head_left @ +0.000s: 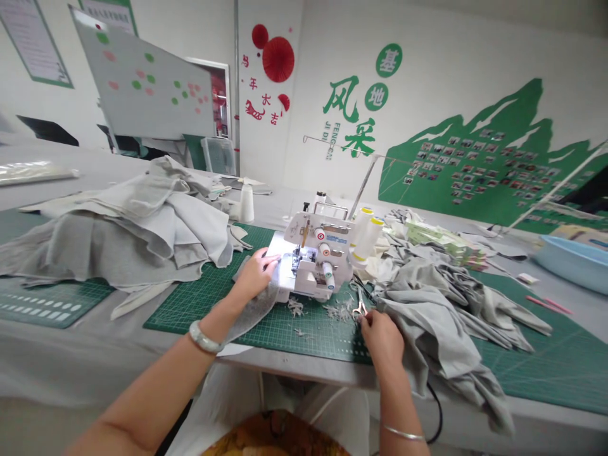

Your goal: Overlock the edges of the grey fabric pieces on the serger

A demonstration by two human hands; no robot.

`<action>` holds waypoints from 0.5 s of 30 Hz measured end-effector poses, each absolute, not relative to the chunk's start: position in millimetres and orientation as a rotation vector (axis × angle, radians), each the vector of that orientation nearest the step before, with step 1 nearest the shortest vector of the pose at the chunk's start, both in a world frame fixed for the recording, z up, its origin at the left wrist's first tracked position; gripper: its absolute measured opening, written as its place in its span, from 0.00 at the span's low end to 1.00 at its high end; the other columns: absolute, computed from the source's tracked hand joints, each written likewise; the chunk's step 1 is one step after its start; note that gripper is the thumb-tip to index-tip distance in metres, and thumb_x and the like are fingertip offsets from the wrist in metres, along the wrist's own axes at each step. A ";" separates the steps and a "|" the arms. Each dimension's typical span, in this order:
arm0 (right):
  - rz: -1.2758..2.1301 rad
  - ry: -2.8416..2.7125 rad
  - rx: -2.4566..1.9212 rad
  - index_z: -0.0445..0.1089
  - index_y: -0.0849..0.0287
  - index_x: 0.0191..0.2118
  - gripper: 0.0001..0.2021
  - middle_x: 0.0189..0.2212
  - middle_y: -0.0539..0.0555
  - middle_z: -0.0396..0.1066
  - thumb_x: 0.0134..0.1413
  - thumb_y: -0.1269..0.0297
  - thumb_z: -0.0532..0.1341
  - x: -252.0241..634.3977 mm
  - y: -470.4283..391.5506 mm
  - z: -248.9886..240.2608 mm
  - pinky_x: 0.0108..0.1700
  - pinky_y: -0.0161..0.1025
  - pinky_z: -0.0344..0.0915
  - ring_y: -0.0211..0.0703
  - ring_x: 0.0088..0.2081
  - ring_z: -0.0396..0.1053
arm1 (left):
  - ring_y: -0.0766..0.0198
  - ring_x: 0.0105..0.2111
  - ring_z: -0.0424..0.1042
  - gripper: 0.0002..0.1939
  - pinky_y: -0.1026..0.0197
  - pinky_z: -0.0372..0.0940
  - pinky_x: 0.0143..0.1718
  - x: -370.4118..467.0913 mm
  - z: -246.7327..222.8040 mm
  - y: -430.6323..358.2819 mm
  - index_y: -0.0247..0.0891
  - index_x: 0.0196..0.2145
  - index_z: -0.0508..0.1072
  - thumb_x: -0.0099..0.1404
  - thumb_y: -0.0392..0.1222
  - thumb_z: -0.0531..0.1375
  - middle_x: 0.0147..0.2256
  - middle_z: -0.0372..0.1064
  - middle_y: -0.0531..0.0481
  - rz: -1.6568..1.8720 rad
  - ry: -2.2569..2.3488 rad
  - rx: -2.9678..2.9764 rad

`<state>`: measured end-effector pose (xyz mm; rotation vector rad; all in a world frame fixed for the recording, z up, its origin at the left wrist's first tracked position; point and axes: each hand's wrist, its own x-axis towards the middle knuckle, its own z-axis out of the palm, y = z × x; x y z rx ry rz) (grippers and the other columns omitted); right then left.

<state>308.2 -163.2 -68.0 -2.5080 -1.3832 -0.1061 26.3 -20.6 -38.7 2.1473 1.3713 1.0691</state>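
A white sewing machine with a lit needle area stands on a green cutting mat. My left hand rests on a grey fabric piece at the machine's left side, its fingers extended toward the needle area. The fabric hangs down toward the table edge. To the right of the machine, my right hand has its thumb and fingers pinched at the handles of small scissors, which point away from me. Grey thread scraps lie in front of the machine.
Heaped grey and white fabric fills the left side. More grey fabric is piled right of my right hand, partly over the table edge. White thread cones stand behind the machine. A blue basin sits far right.
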 end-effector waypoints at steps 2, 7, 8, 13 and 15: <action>-0.086 -1.421 -2.563 0.75 0.62 0.35 0.14 0.36 0.64 0.75 0.59 0.60 0.56 309.3 -159.3 -67.8 0.37 0.41 0.65 0.53 0.39 0.74 | 0.52 0.57 0.63 0.18 0.54 0.55 0.61 26.2 -38.3 -21.7 0.36 0.48 0.77 0.66 0.40 0.52 0.55 0.66 0.41 1.076 1.386 2.168; 0.018 -1.456 -2.642 0.76 0.62 0.36 0.12 0.38 0.65 0.76 0.57 0.65 0.55 321.5 -151.3 -64.1 0.39 0.42 0.66 0.55 0.42 0.75 | 0.54 0.52 0.68 0.18 0.57 0.59 0.57 25.0 -36.8 -23.8 0.39 0.48 0.77 0.66 0.40 0.52 0.49 0.70 0.43 1.070 1.394 2.171; 0.048 -1.464 -2.645 0.76 0.61 0.35 0.11 0.37 0.64 0.77 0.55 0.66 0.56 325.2 -150.4 -63.0 0.39 0.42 0.66 0.54 0.42 0.75 | 0.55 0.51 0.68 0.18 0.58 0.59 0.57 24.8 -36.9 -23.7 0.39 0.48 0.77 0.66 0.40 0.52 0.48 0.71 0.43 1.071 1.391 2.173; 0.118 -1.439 -2.635 0.75 0.63 0.35 0.10 0.39 0.68 0.76 0.46 0.67 0.61 334.6 -142.7 -60.2 0.39 0.44 0.66 0.58 0.42 0.75 | 0.54 0.51 0.68 0.18 0.58 0.59 0.56 24.3 -38.1 -22.5 0.37 0.48 0.77 0.66 0.40 0.52 0.47 0.71 0.41 1.072 1.386 2.180; 0.134 -1.405 -2.602 0.75 0.65 0.34 0.11 0.39 0.69 0.76 0.43 0.65 0.63 335.7 -138.9 -60.3 0.39 0.45 0.65 0.60 0.42 0.74 | 0.54 0.51 0.68 0.18 0.59 0.59 0.56 24.0 -37.8 -22.6 0.37 0.48 0.77 0.66 0.40 0.52 0.47 0.71 0.41 1.070 1.386 2.188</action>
